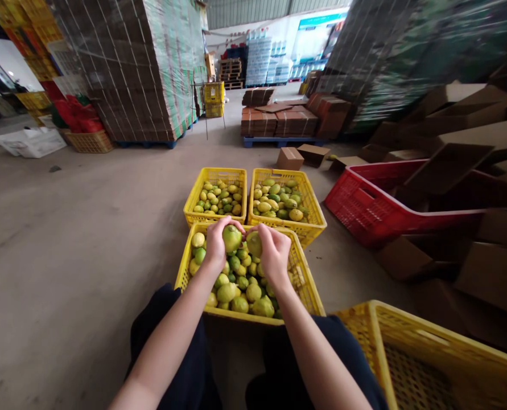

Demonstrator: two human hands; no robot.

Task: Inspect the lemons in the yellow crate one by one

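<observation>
My left hand (217, 242) is closed around a green-yellow lemon (231, 238), thumb and fingers curled about it. Close beside it, my right hand (274, 250) grips another lemon (254, 244), partly covered by the fingers. Both hands are raised over the near yellow crate (308, 285), which holds many loose lemons (240, 304) in green and yellow. Just beyond stand two more yellow crates, the left one with smaller lemons (219, 196) and the right one with larger lemons (279, 199).
Another yellow crate (375, 336) stands by my right knee. A red crate (355, 205) with cardboard boxes (483, 273) around it is at the right. Flattened cartons (296, 122) lie on a blue pallet (279, 141) ahead. Wrapped stacks (120, 68) rise at both sides.
</observation>
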